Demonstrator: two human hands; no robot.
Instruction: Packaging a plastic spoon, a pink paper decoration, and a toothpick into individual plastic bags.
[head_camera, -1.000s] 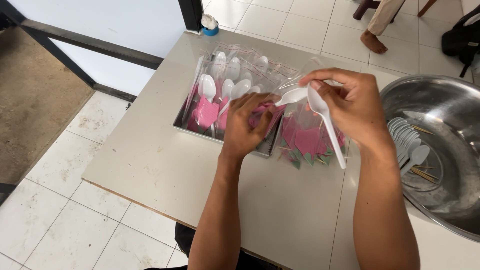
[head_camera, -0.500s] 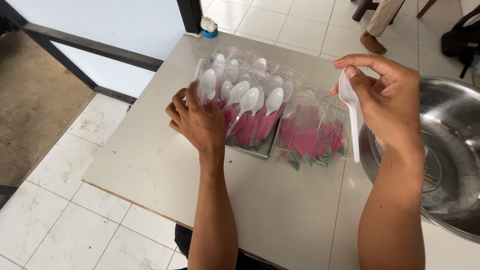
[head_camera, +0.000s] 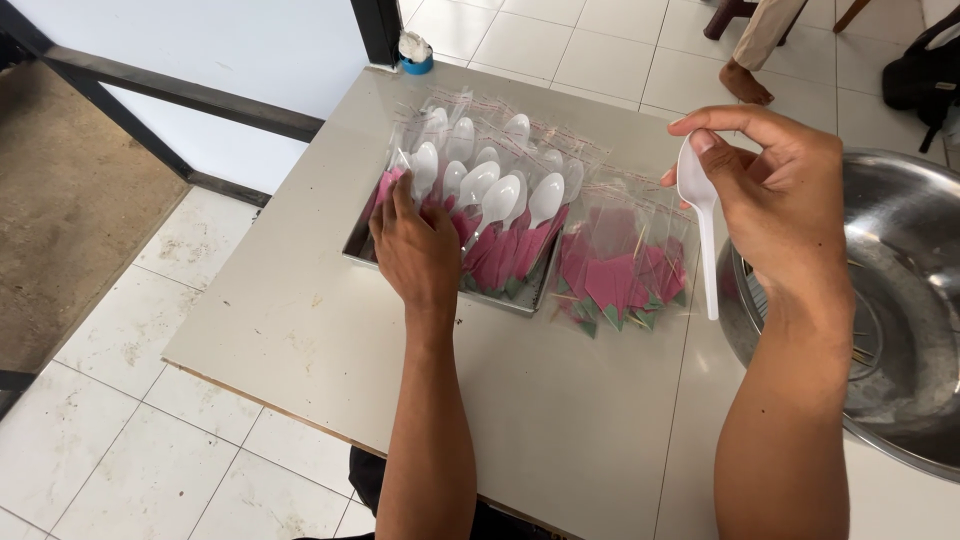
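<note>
I had my right hand (head_camera: 775, 195) raised above the right part of the pale grey square table (head_camera: 560, 410), its fingers closed on a white plastic spoon (head_camera: 700, 215). I pinched the spoon by its bowl between thumb and forefinger, and the handle hung down towards the tabletop without touching it. The spoon hung just over the gap between a loose stack of clear plastic sleeves holding pink and green folded paper (head_camera: 625, 265) and a large round steel basin (head_camera: 900, 300) at the table's right edge.

My left hand (head_camera: 415, 250) lay palm down, fingers spread and flat, gripping nothing, on the near left corner of a shallow rectangular metal tray (head_camera: 440, 275). That tray was filled with rows of clear packets, each holding a white spoon and pink folded paper (head_camera: 495, 200), overlapping one another. My fingertips touched the leftmost packets.

The loose stack lay on the table just beside the tray's right side. Inside the basin I could make out thin sticks, but not clearly. At the far corner of the table stood a small blue-rimmed roll (head_camera: 413, 50). Beyond the table, on the white tiled floor (head_camera: 150, 450), another person's bare foot (head_camera: 745, 85) showed.
</note>
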